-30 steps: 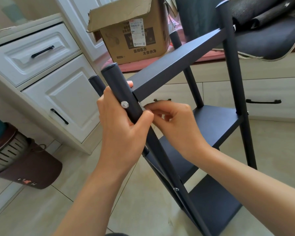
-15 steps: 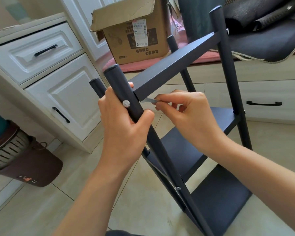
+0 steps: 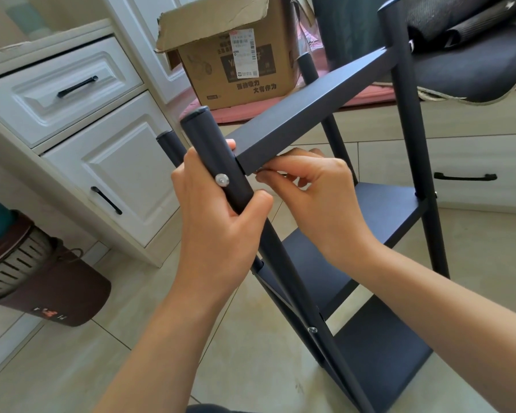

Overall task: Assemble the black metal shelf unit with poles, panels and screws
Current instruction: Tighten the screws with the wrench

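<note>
A: What takes up most of the view?
B: The shelf [image 3: 379, 296], black, standing tilted on the tile floor [image 3: 245, 368]. White drawers [image 3: 72, 120] stand to its left, and a window seat [image 3: 474, 150] runs right behind it with little gap. Open floor shows in front and at lower left.

A: And on the seat?
B: A box [image 3: 239, 58] with its flaps up, just behind the top panel [image 3: 316, 114].

A: Where does that panel's edge sit?
B: Its near corner butts the front pole [image 3: 218, 165]; its far end meets the rear pole [image 3: 405, 114]. Lower panels show below, with free room between the tiers.

A: The hands?
B: The left hand [image 3: 215, 234] wraps the front pole, thumb across it just below a silver screw [image 3: 222, 180]; a fingertip shows on the pole's far side. The right hand [image 3: 319, 201] sits under the panel's near corner, fingers curled, pinching something small and dark at the lower edge. What it is cannot be told.

A: Anything else?
B: A second screw [image 3: 312, 329] lower on the pole, and a brown bag [image 3: 57, 287] on the floor at left, well apart.
</note>
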Demonstrator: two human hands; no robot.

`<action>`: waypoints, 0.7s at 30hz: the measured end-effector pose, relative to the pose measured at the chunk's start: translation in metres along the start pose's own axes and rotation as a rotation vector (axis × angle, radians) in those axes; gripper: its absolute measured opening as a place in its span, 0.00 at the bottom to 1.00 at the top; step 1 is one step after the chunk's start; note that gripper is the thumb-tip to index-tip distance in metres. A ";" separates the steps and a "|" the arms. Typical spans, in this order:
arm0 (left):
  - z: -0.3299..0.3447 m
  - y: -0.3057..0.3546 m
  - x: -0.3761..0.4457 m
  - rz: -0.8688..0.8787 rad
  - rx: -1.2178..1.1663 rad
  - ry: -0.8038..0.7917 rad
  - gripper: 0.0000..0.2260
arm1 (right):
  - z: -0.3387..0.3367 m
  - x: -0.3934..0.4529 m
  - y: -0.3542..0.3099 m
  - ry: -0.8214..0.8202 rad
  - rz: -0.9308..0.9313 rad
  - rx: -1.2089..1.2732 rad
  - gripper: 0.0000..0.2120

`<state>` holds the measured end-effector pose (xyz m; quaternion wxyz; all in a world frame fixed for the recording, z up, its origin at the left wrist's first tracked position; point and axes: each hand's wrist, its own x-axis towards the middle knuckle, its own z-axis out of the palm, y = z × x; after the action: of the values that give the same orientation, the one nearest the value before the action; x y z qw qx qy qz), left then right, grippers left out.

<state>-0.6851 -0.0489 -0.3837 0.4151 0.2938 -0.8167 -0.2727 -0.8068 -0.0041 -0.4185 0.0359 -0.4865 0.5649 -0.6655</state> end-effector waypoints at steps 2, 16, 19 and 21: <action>0.000 -0.001 0.000 0.005 -0.009 -0.005 0.21 | 0.004 -0.001 0.002 -0.007 0.022 0.019 0.08; 0.004 0.000 0.000 0.086 -0.027 -0.007 0.19 | 0.016 0.000 0.007 -0.088 0.154 0.275 0.10; 0.003 0.000 0.000 0.078 -0.025 -0.022 0.18 | 0.005 -0.001 0.008 -0.071 0.104 0.198 0.08; 0.002 0.000 0.000 0.058 -0.028 -0.020 0.19 | -0.004 -0.001 0.007 -0.058 0.047 0.150 0.08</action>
<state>-0.6867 -0.0487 -0.3843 0.4187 0.2613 -0.8252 -0.2748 -0.8121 -0.0027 -0.4242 0.1041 -0.4880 0.5235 -0.6906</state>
